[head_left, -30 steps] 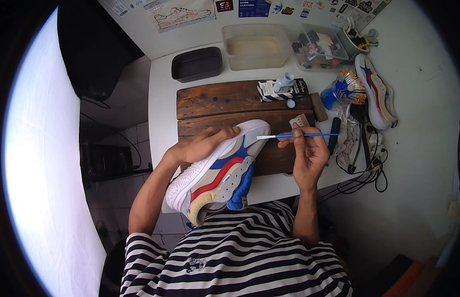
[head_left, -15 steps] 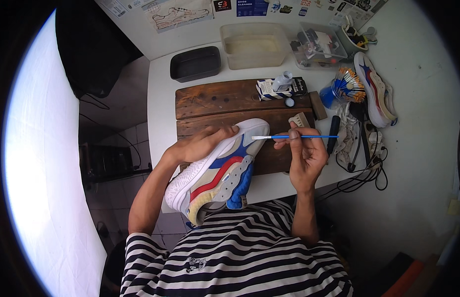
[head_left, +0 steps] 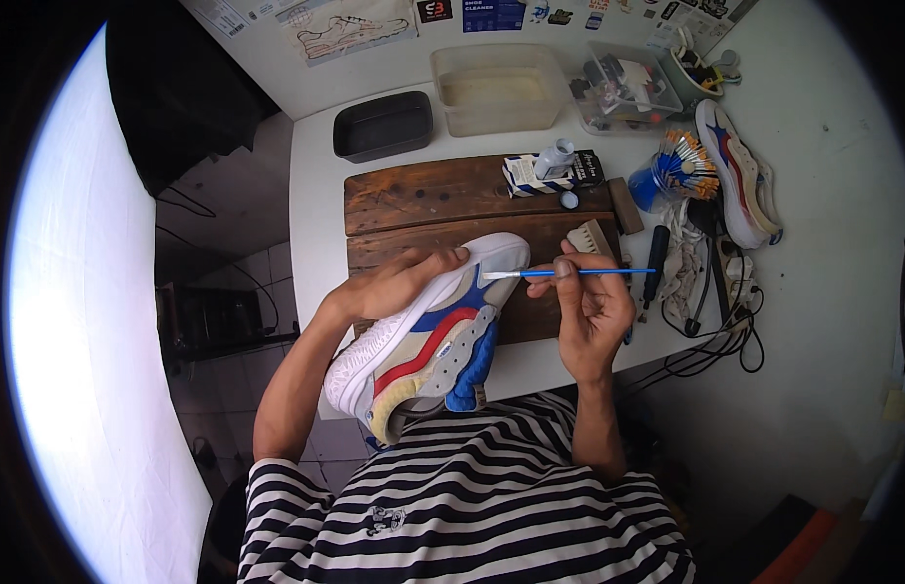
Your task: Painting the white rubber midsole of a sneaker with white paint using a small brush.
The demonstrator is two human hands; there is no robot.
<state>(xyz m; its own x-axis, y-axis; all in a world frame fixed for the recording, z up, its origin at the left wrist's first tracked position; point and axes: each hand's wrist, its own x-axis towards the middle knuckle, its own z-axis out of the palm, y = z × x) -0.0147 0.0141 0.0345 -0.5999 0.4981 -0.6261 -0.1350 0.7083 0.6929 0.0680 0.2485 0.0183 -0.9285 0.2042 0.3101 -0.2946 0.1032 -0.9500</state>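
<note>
Sneaker (head_left: 428, 343) sat aslant in the left hand (head_left: 399, 284), whose fingers gripped it along the sole, seemingly to steady it and turn its side and toe panel upward; the right hand (head_left: 596, 310) pinched a blue paintbrush (head_left: 618, 272) between thumb and fingers, nearly level, bristles at the light toe panel, though contact could not be told for sure; the shoe hung across the near edge of the counter (head_left: 316, 243), toe above the wooden board (head_left: 423, 200), heel past that edge; beyond the right hand lay a scrub brush (head_left: 584, 238) and, toward the near-right corner, a black handle (head_left: 656, 258), so room there looked tight; toward the left edge it looked wider; a grey bottle (head_left: 552, 161) stood beside a carton (head_left: 520, 177) near the board's far-right corner, probably for easy reach; a dark tray (head_left: 384, 146) and a clear tub (head_left: 501, 122) lined the far edge.
</note>
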